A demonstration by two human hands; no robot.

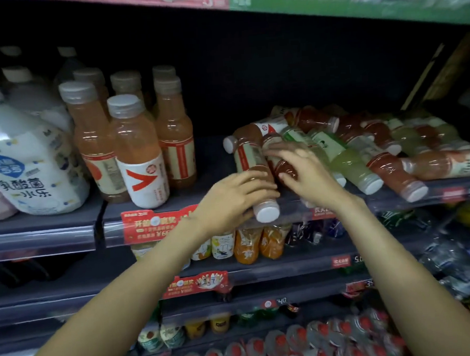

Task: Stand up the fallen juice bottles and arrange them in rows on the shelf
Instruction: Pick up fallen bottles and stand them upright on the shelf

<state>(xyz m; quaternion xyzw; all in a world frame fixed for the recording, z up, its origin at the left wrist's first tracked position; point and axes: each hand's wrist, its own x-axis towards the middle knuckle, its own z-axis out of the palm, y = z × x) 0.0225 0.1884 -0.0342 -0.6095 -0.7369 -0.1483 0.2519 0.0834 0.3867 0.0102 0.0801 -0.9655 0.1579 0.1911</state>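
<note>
Orange juice bottle [255,176], lying on its side at the frame's centre with its white cap toward the shelf [202,204] edge, was gripped by the left hand [229,200], fingers curled over it. A red bottle [280,161] beside it was touched by the right hand [307,174], fingers spread. Upright bottles [134,145] were ranked at centre left.

dim store shelving [45,236], red price tags [160,225]
</note>
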